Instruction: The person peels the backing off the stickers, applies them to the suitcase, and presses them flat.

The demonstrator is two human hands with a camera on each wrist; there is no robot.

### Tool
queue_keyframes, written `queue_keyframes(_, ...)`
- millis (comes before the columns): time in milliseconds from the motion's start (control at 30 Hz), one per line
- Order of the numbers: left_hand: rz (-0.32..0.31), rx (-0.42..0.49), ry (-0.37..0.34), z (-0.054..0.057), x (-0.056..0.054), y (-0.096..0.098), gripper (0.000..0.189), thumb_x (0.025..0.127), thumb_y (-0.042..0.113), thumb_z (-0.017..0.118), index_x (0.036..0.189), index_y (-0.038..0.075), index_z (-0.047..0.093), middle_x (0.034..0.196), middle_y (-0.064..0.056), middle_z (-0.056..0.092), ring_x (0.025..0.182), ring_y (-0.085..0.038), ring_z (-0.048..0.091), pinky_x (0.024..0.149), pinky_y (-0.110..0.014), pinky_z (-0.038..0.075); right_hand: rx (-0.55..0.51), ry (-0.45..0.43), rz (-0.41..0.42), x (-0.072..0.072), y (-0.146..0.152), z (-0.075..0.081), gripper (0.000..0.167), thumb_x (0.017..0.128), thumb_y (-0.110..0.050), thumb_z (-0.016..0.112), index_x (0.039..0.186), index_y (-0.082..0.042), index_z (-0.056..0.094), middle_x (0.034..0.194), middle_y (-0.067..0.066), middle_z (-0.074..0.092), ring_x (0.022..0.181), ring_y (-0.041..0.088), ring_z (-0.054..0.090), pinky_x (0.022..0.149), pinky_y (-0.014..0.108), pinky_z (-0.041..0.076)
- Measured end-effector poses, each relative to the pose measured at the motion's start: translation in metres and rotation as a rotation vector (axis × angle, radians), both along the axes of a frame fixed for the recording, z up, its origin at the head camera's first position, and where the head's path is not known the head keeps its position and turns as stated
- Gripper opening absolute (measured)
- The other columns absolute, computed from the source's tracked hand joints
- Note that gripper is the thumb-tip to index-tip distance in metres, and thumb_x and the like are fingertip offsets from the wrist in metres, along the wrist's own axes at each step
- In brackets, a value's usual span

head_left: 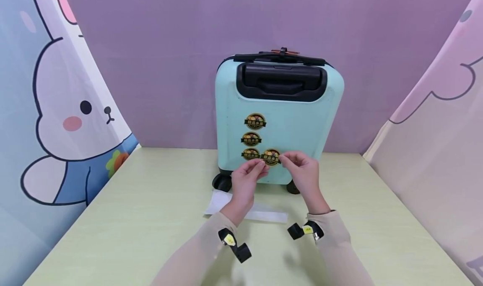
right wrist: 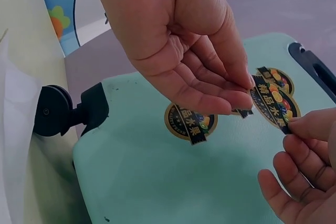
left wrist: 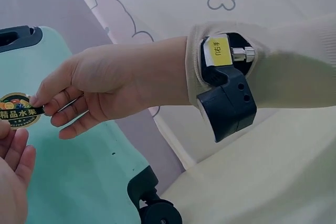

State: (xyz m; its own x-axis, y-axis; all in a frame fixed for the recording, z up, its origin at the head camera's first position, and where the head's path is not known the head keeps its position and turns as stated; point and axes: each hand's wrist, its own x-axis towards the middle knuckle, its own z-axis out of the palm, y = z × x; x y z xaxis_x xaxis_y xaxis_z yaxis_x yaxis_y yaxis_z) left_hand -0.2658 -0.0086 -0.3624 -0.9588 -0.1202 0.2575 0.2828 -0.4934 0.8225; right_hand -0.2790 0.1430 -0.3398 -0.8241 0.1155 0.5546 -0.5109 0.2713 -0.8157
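A round black-and-gold fruit sticker (head_left: 271, 156) is stretched between my two hands in front of a mint-green suitcase (head_left: 286, 126). My left hand (head_left: 247, 181) pinches its left end between thumb and forefinger. At the other end my right hand (head_left: 303, 170) pinches the dark banner tip, as the left wrist view also shows. Three matching stickers run down the suitcase's left half: a top sticker (head_left: 255, 121), a middle sticker (head_left: 250, 139) and a bottom sticker (head_left: 249, 154). In the right wrist view the held sticker (right wrist: 275, 103) overlaps part of that column, and my left fingers hide some of it.
A white paper strip (head_left: 268, 214) lies on the pale table (head_left: 158, 219) in front of the suitcase, under my forearms. Black wheels (head_left: 222, 182) support the suitcase. A purple backdrop (head_left: 151, 68) stands behind, with printed cartoon curtains (head_left: 75, 110) at both sides.
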Motion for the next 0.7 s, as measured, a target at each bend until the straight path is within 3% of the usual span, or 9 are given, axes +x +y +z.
queue_keyframes(333,0.017,-0.062,0.022,0.009,-0.012,0.006,0.012,0.093,-0.001,0.067,0.101,-0.01,0.067,0.089,-0.011,0.073,0.081,-0.013,0.071,0.081,-0.034,0.06,-0.037,-0.023,-0.02,-0.008,0.004,0.012,0.02,0.09,-0.016,0.076,0.093,0.004,0.074,0.074,-0.009,0.069,0.07,0.008,0.064,0.053,0.02,0.044)
queue_keyframes(700,0.019,-0.015,0.032,0.027,-0.023,0.014,0.012,0.092,-0.001,0.069,0.101,-0.009,0.068,0.087,-0.009,0.073,0.079,-0.014,0.072,0.08,-0.034,0.06,-0.049,0.034,-0.04,-0.018,0.007,0.027,0.021,0.091,-0.015,0.075,0.095,0.005,0.073,0.072,-0.012,0.067,0.069,0.008,0.061,0.056,0.02,0.046)
